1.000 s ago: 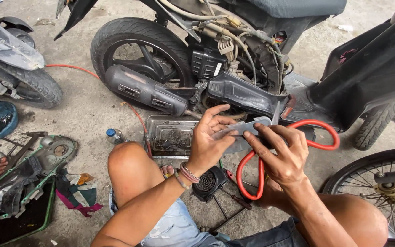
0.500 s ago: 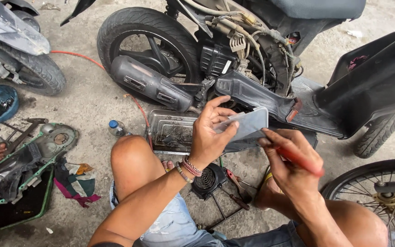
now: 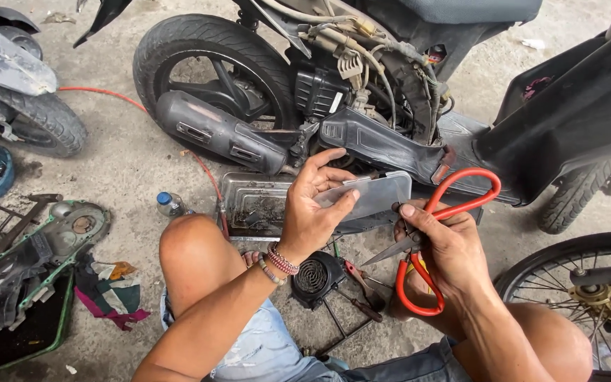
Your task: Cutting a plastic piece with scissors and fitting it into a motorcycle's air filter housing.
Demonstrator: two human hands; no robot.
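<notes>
My left hand [image 3: 314, 205] holds a flat translucent plastic piece [image 3: 375, 197] up in front of a stripped scooter [image 3: 362, 92]. My right hand [image 3: 441, 249] grips large scissors with red loop handles [image 3: 438, 212]; their metal blades point left, just below the plastic piece. Both hands sit above my bare knees, close together. Beaded bracelets ring my left wrist.
A metal tray [image 3: 256, 205] with dirty residue lies under the scooter's exhaust [image 3: 213, 134]. A small bottle [image 3: 170, 204], a black fan cover [image 3: 316, 277], rags [image 3: 104, 290] and an engine case [image 3: 22, 269] lie on the concrete. A spoked wheel [image 3: 588, 297] stands right; another scooter's tyre [image 3: 37, 120] left.
The right hand has lifted the red-handled scissors and turned the blades toward the plastic piece. The left hand has kept the plastic piece raised, shifting it slightly.
</notes>
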